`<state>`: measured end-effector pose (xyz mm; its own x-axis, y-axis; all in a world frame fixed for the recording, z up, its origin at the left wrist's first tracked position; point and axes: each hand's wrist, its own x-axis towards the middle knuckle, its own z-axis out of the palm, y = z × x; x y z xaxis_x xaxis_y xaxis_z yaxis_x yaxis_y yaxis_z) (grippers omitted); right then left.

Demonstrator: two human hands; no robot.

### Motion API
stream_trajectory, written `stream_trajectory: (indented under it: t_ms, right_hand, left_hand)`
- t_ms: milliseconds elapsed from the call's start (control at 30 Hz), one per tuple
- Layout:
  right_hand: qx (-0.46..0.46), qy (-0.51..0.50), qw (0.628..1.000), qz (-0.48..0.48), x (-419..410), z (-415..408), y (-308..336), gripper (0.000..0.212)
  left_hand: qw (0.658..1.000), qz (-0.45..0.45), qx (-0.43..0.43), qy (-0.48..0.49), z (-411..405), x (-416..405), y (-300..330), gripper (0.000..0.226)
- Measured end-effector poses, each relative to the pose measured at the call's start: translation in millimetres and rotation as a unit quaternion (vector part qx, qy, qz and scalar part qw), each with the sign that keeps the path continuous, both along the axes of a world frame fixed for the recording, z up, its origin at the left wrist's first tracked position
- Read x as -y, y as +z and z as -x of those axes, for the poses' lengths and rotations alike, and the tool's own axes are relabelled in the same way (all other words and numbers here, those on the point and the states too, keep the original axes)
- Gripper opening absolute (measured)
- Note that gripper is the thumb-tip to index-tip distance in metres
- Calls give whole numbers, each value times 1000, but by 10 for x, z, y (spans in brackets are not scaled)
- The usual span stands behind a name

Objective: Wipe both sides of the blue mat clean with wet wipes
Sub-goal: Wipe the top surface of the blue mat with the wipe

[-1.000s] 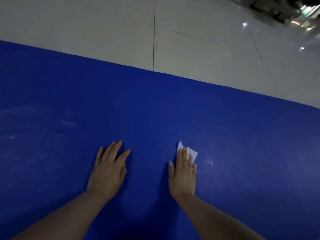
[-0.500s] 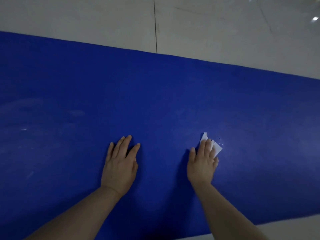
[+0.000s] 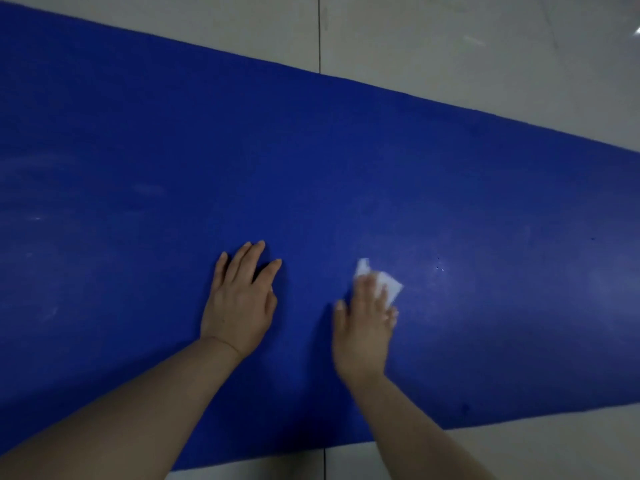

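Head view: we see the blue mat (image 3: 311, 174) spread flat on the tiled floor (image 3: 485, 46), filling most of the frame. Our left hand (image 3: 239, 306) rests flat, fingers straight, bracing the mat at lower centre. Our right hand (image 3: 363, 323), blurred, presses the wet wipe (image 3: 389, 284) down with extended fingers. Since half a second ago the wipe has moved left, away from the pale specks (image 3: 440, 268). We judge this stroke ongoing; the underside remains unwiped.
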<state>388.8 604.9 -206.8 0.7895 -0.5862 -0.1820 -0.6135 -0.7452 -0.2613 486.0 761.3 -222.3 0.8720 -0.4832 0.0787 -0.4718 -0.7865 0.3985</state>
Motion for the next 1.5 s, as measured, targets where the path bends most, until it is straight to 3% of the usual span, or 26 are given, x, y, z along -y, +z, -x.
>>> stream_trajectory:
  t_ms: [67, 133, 200, 333, 400, 500, 567, 767, 833, 933, 967, 1033, 1100, 1200, 1267, 1400, 1433, 1500]
  right_hand:
    - [-15, 151, 988, -23, -369, 175, 15, 63]
    - [-11, 212, 977, -32, -388, 266, 48, 59]
    - [-4, 141, 990, -29, -129, 267, 41, 58]
    - [-22, -124, 992, -8, 282, 419, -18, 56]
    - [-23, -92, 995, 27, -27, 536, -24, 58]
    - [-12, 103, 994, 27, -678, 714, -19, 62]
    - [-20, 174, 984, 12, -689, 711, 33, 64]
    - [-44, -38, 998, -12, 5, 637, 46, 68]
    - [-56, 12, 998, 1, -259, 657, 76, 70]
    - [-39, 219, 975, 7, -737, 862, 74, 71]
    - [-41, 244, 969, -6, -744, 895, 84, 71]
    - [-43, 169, 984, -26, -515, 885, 47, 70]
    - [-40, 25, 999, -4, -194, 859, 34, 68]
    - [-61, -93, 994, -7, 115, 883, 48, 62]
    - [-70, -60, 996, 2, -1, 889, 47, 65]
    - [-31, 147, 989, -2, -348, 897, 11, 57]
    - [-24, 167, 986, 0, -290, 878, 21, 56]
    - [-24, 96, 995, 3, -40, 847, 57, 56]
  left_hand:
    - [1000, -1, -2, -1, 1, -5, 7, 48]
    - [1000, -2, -6, -1, -10, -9, 8, 48]
    - [1000, -3, -9, -2, -13, -10, 13, 46]
    - [1000, 3, -8, -5, -10, -26, 11, 44]
    - [1000, 0, -8, -5, 1, -26, 13, 44]
    - [1000, -3, -5, -2, 3, -13, 22, 46]
    - [1000, -3, -2, -1, 21, -14, 39, 46]
    - [1000, -9, 9, -25, 399, -45, 19, 53]
    - [1000, -14, 2, -17, 461, -29, 21, 55]
    - [1000, -10, -9, -8, 475, -28, 26, 57]
    - [1000, -8, -11, -10, 472, -31, 27, 57]
    - [1000, -5, -12, -10, 465, -39, 26, 54]
    - [1000, -7, -9, -10, 464, -39, 24, 52]
    - [1000, -12, -11, -12, 461, -39, 13, 52]
    - [1000, -13, -16, -11, 461, -35, 14, 52]
    - [1000, -7, -16, -9, 462, -30, 28, 52]
    - [1000, -6, -14, -8, 462, -30, 32, 52]
    - [1000, -6, -11, -8, 462, -30, 35, 52]
